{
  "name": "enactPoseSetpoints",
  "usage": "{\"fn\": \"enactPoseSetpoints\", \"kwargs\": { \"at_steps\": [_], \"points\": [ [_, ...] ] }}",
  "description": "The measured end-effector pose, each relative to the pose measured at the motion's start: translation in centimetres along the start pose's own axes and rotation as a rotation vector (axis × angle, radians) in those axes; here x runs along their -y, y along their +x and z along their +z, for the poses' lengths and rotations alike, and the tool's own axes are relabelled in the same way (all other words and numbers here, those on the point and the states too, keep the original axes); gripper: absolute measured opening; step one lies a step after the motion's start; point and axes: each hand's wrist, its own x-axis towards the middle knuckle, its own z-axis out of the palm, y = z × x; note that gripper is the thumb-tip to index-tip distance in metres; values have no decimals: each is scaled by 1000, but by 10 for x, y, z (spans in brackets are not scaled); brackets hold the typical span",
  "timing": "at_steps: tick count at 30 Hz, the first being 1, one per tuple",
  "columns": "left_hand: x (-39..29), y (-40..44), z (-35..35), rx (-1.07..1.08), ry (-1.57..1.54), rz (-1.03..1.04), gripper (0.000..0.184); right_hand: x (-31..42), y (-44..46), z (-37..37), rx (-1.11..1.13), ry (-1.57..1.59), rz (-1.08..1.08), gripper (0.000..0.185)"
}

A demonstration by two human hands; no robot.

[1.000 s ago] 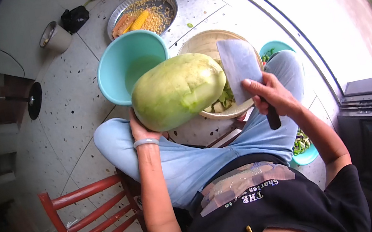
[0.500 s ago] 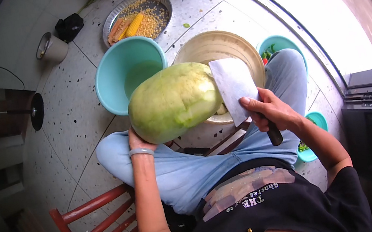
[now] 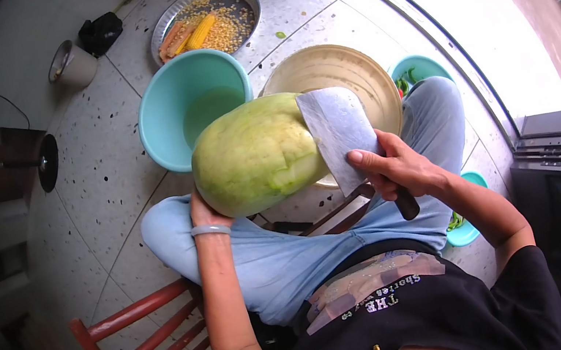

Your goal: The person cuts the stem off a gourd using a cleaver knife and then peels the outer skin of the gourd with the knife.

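Note:
A big, oblong winter melon (image 3: 255,153), pale green with some brighter patches, is held over my lap. My left hand (image 3: 207,208) supports its left end from below, with most of the fingers hidden behind it. Closed round the dark handle of a wide-bladed cleaver (image 3: 340,131), my right hand (image 3: 394,169) has its thumb along the base of the blade. The blade lies against the melon's right end and covers part of it. Beyond the melon are a turquoise bucket (image 3: 156,118) with liquid in it and a beige basin (image 3: 375,77).
A metal tray (image 3: 252,13) with corn cobs and loose kernels lies on the tiled floor. Turquoise bowls with green vegetables, one bowl (image 3: 433,68) and another (image 3: 466,234), sit to my right. A red wooden chair (image 3: 143,309) is at my left; a small bin (image 3: 77,69) stands farther off.
The cleaver and my right hand have moved left, so the blade now overlaps more of the melon's right end. My left hand and the melon have hardly moved.

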Motion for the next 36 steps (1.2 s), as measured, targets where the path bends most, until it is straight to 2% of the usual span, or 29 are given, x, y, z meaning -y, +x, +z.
{"fn": "enactPoseSetpoints", "kwargs": {
  "at_steps": [6,19,25,36],
  "points": [
    [-2,9,-9,21,19,24,39,13,16,22,-15,-27,-71,48],
    [-1,13,-11,67,-10,2,39,3,-20,-1,-96,-225,-59,48],
    [-2,9,-6,45,-3,5,38,3,-6,2,-23,-132,-57,48],
    [-3,18,-14,22,40,63,38,14,21,13,9,-198,-23,52]
  ]
}}
